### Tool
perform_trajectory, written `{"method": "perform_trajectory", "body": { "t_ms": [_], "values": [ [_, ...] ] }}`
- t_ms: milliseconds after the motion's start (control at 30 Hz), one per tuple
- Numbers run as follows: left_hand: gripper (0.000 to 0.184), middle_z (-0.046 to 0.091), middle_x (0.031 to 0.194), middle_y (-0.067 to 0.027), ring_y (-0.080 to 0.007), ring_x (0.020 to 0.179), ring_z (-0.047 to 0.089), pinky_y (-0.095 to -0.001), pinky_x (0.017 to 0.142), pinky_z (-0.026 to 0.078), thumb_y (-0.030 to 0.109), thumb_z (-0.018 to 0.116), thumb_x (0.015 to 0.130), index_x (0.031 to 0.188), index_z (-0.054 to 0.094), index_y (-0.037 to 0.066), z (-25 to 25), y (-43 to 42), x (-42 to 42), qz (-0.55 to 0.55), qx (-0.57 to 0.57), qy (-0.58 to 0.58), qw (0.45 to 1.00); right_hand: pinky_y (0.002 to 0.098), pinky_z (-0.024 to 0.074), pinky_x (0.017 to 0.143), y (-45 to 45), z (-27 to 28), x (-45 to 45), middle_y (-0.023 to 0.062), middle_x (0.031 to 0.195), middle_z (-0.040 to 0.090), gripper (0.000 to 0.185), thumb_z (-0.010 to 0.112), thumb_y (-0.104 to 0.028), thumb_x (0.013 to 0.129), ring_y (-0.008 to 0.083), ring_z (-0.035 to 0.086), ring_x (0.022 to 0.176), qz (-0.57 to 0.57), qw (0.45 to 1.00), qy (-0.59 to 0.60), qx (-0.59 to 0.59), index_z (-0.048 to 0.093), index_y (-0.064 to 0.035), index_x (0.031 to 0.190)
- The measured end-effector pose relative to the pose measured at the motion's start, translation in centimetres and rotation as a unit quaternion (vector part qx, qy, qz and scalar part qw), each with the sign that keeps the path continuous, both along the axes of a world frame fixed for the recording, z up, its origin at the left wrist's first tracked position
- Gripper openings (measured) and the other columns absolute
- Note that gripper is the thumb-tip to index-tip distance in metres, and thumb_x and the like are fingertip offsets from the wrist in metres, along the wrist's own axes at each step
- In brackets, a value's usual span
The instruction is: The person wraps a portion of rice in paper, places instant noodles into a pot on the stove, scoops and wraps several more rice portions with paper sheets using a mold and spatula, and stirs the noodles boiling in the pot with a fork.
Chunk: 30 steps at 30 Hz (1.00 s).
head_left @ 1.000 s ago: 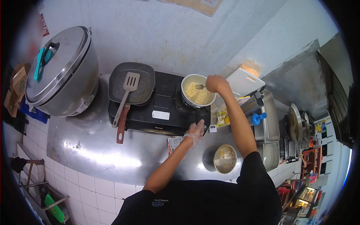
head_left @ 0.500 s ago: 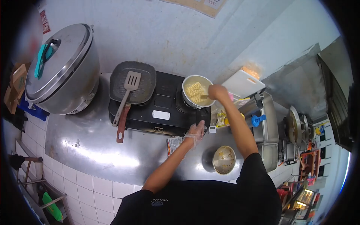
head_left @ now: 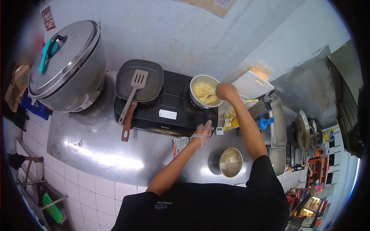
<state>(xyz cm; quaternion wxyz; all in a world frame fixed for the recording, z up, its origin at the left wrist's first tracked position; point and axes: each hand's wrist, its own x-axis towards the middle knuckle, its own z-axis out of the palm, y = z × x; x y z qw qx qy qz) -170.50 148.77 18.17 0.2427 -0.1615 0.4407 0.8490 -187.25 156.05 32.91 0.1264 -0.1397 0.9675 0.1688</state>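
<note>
Noodles (head_left: 205, 92) lie in a small saucepan (head_left: 192, 96) on the right side of the black gas stove (head_left: 148, 122). A fork (head_left: 211, 95) dips into them, its handle in my closed right hand (head_left: 226, 92) at the pan's right rim. My left hand (head_left: 202, 135), in a clear plastic glove, is closed around the end of the saucepan's black handle (head_left: 209, 114). An opened printed packet (head_left: 180, 144) lies beside the left wrist. Right of the handle is a small white timer (head_left: 219, 131). Nearby sits a bowl (head_left: 230, 162) with food residue.
On the stove's left, a square grill pan (head_left: 127, 73) carries a slotted spatula (head_left: 138, 81). A large lidded pot (head_left: 73, 73) stands far left. A white cutting board (head_left: 252, 85), a yellow packet (head_left: 230, 121) and metal containers (head_left: 277, 123) are to the right.
The noodles have shifted and separated in the saucepan as the fork moved through them. My left hand stays at the handle. The whole view has shifted slightly.
</note>
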Motion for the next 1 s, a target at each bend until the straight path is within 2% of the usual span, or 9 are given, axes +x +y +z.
{"method": "perform_trajectory", "body": {
  "t_ms": [233,433,767,833,867,900,933,967,1000],
  "values": [
    [0.053,0.042,0.052,0.0015,-0.0109,0.044,0.041,-0.0278,0.039,0.032,0.061,0.059,0.087,0.062,0.046,0.015,-0.7,0.3,-0.3,-0.023,0.022,0.015,0.999,0.0448,0.0533,0.081,1.1,-2.2,0.9,0.0162,0.102,0.069,0.023,0.057,-0.015,0.082,0.0345,0.067,0.091,-0.006,0.999,0.007,0.03,0.073,-0.0099,0.097],
    [0.049,0.042,0.054,0.003,-0.0106,0.045,0.042,-0.0272,0.041,0.032,0.06,0.06,0.086,0.072,0.049,0.015,-0.5,0.2,0.6,-0.004,0.042,0.017,0.999,0.0464,0.0505,0.085,7.0,2.0,5.7,0.0188,0.099,0.068,0.024,0.055,-0.014,0.084,0.0368,0.065,0.094,-0.042,0.983,0.06,-0.17,0.072,-0.0096,0.1],
    [0.043,0.051,0.057,0.0018,-0.0074,0.043,0.043,-0.0253,0.04,0.034,0.056,0.06,0.089,0.087,0.058,0.013,0.7,-2.3,5.5,-0.033,-0.046,0.039,0.998,0.0472,0.047,0.068,19.3,-5.3,20.4,0.0241,0.081,0.063,0.03,0.054,-0.026,0.09,0.0421,0.062,0.078,-0.188,0.853,0.197,-0.446,0.064,0.0023,0.089],
    [0.044,0.052,0.058,0.0017,-0.0073,0.044,0.044,-0.0251,0.04,0.035,0.055,0.058,0.09,0.088,0.059,0.011,0.4,-4.3,9.3,-0.074,-0.127,0.085,0.985,0.0494,0.0453,0.066,24.7,-13.6,26.5,0.027,0.08,0.061,0.032,0.053,-0.026,0.089,0.0443,0.061,0.077,-0.163,0.895,0.216,-0.354,0.062,0.0045,0.085],
    [0.046,0.051,0.058,0.0013,-0.0074,0.045,0.045,-0.025,0.041,0.036,0.055,0.057,0.091,0.088,0.06,0.009,-0.4,-5.5,11.2,-0.111,-0.147,0.08,0.98,0.0495,0.0478,0.071,26.2,-16.4,29.5,0.027,0.084,0.063,0.03,0.053,-0.025,0.085,0.0457,0.061,0.082,-0.25,0.912,0.116,-0.304,0.065,0.0035,0.085],
    [0.048,0.051,0.059,0.0008,-0.0074,0.046,0.045,-0.025,0.042,0.037,0.056,0.056,0.091,0.089,0.061,0.008,-1.3,-6.7,13.5,-0.144,-0.168,0.07,0.973,0.0492,0.0497,0.076,29.8,-21.8,31.8,0.0266,0.088,0.065,0.029,0.053,-0.023,0.081,0.0454,0.063,0.085,-0.166,0.97,-0.002,-0.175,0.068,0.0019,0.084],
    [0.049,0.05,0.059,0.0007,-0.0078,0.047,0.044,-0.0251,0.043,0.037,0.055,0.056,0.091,0.089,0.062,0.007,-3.6,-7.8,16.0,-0.14,-0.18,0.012,0.974,0.0466,0.0518,0.074,28.1,-21.3,35.2,0.0247,0.088,0.067,0.027,0.053,-0.021,0.079,0.0412,0.065,0.083,-0.292,0.899,0.118,-0.305,0.069,0.0009,0.081],
    [0.049,0.049,0.058,0.0006,-0.0082,0.047,0.044,-0.0251,0.044,0.037,0.055,0.056,0.091,0.089,0.062,0.006,-5.7,-9.1,19.1,-0.134,-0.19,-0.054,0.971,0.0437,0.0529,0.071,29.4,-23.3,36.8,0.0216,0.081,0.068,0.027,0.054,-0.023,0.079,0.0356,0.068,0.078,-0.37,0.893,0.021,-0.254,0.069,-0.0006,0.082],
    [0.049,0.05,0.061,-0.0005,-0.0081,0.05,0.044,-0.0252,0.045,0.036,0.054,0.057,0.091,0.091,0.063,0.005,-6.1,-10.6,22.2,-0.145,-0.203,-0.09,0.964,0.0481,0.0511,0.083,28.0,-20.1,36.9,0.0251,0.1,0.066,0.033,0.054,-0.03,0.082,0.0413,0.064,0.095,-0.449,0.827,-0.12,-0.315,0.066,-0.0015,0.093]
  ]
}}
